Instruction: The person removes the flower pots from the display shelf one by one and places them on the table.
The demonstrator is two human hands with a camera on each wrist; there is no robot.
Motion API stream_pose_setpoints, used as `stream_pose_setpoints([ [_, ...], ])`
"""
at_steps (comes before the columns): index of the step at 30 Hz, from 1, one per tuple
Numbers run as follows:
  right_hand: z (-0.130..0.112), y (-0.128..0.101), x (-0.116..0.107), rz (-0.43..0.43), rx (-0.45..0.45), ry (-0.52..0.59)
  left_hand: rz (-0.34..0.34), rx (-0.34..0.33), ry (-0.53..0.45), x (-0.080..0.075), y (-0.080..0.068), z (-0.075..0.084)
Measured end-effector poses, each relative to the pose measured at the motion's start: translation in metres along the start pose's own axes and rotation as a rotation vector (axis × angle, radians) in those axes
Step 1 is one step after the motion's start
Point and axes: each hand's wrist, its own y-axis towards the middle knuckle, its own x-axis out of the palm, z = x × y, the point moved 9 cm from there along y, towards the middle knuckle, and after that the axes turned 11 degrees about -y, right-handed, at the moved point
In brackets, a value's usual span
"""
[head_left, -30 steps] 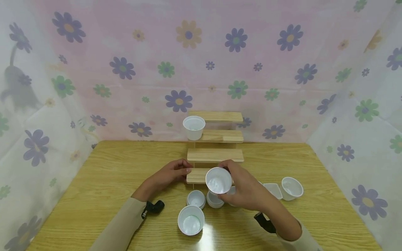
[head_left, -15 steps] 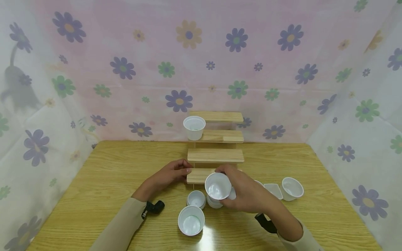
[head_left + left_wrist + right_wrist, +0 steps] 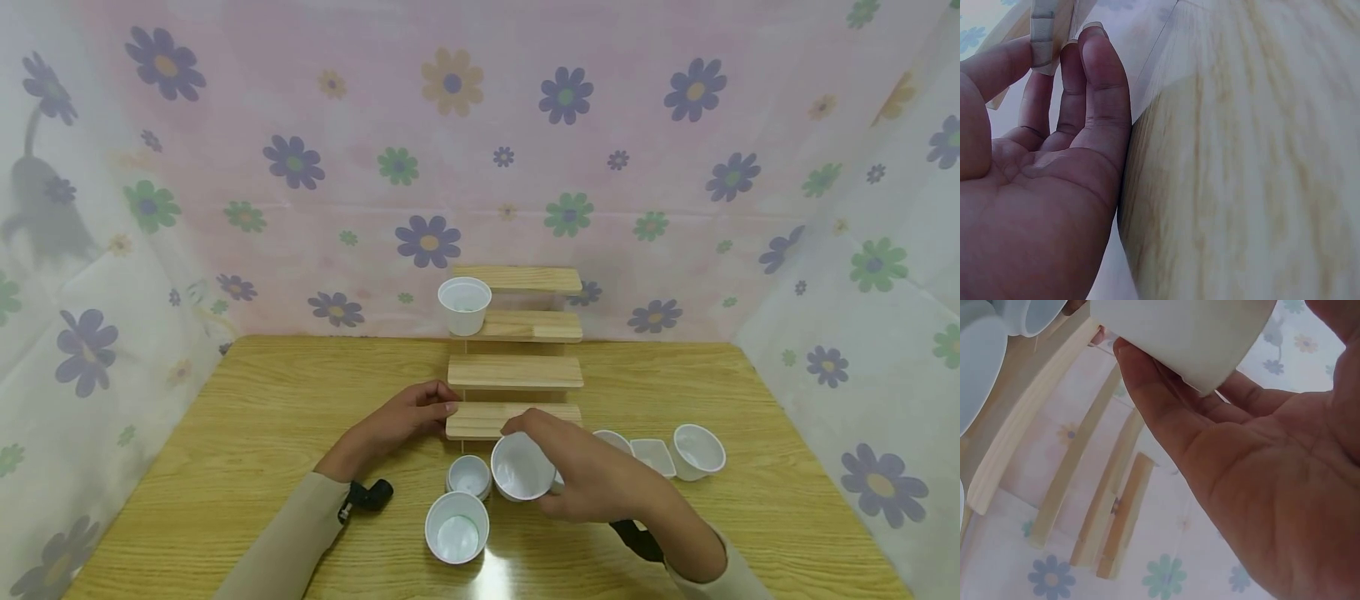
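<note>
My right hand (image 3: 562, 468) grips a white plastic cup (image 3: 521, 467) by its side, low over the table just in front of the wooden stepped shelf (image 3: 514, 372). In the right wrist view the cup (image 3: 1185, 331) rests against my curled fingers (image 3: 1147, 394), with the steps (image 3: 1054, 462) behind it. My left hand (image 3: 444, 408) holds the left end of the lowest step (image 3: 480, 419). The left wrist view shows my thumb and fingers (image 3: 1100, 81) around that wooden end (image 3: 1041, 34). Another white cup (image 3: 464, 304) stands on the second step from the top.
On the table (image 3: 262, 417) a small white cup (image 3: 468, 477) and a larger one (image 3: 457, 527) stand left of the held cup. To the right are a bowl (image 3: 611, 439), a square dish (image 3: 652, 455) and a cup (image 3: 698, 451). Flowered cloth walls (image 3: 112, 250) enclose the table.
My right hand has lowered the cup from in front of the lowest step down toward the table, and it now hides a small cup there. The left hand has stayed put.
</note>
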Motion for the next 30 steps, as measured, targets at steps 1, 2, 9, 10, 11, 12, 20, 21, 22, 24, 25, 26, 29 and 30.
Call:
stream_pose_setpoints([
  [1,-0.001,0.000,0.001,-0.002,-0.012,-0.013,-0.001,0.000,0.000,0.000,0.000,0.000],
  [2,-0.002,0.000,0.001,-0.004,-0.023,-0.019,0.000,0.000,0.002,0.000,0.000,0.000],
  [9,-0.003,-0.002,0.007,-0.080,-0.005,-0.005,0.013,-0.002,0.016,-0.002,0.000,0.002],
  [10,-0.003,-0.003,0.008,-0.089,-0.002,-0.003,0.015,-0.002,0.017,-0.002,0.000,0.002],
  [11,-0.004,-0.003,0.009,-0.098,0.001,-0.003,0.016,-0.002,0.017,-0.001,0.000,0.002],
  [12,-0.004,-0.003,0.010,-0.107,0.003,-0.003,0.017,-0.002,0.015,-0.001,0.000,0.001],
  [20,-0.005,-0.004,0.017,-0.164,0.010,-0.034,0.018,-0.006,0.015,-0.001,-0.001,0.001],
  [21,-0.006,-0.004,0.018,-0.172,0.011,-0.043,0.018,-0.006,0.016,-0.001,-0.001,0.001],
  [22,-0.006,-0.004,0.019,-0.181,0.013,-0.049,0.019,-0.006,0.016,-0.001,-0.001,0.001],
  [24,-0.007,-0.004,0.021,-0.196,0.011,-0.059,0.019,-0.006,0.018,-0.001,-0.001,0.002],
  [25,-0.007,-0.004,0.022,-0.205,0.013,-0.060,0.019,-0.006,0.019,-0.001,-0.001,0.002],
  [26,-0.008,-0.004,0.022,-0.210,0.012,-0.065,0.020,-0.006,0.019,-0.001,-0.001,0.001],
  [29,-0.009,-0.005,0.024,-0.218,0.004,-0.078,0.018,-0.003,0.021,-0.002,-0.001,0.001],
  [30,-0.010,-0.005,0.025,-0.221,0.003,-0.089,0.016,-0.001,0.021,-0.002,-0.001,0.000],
])
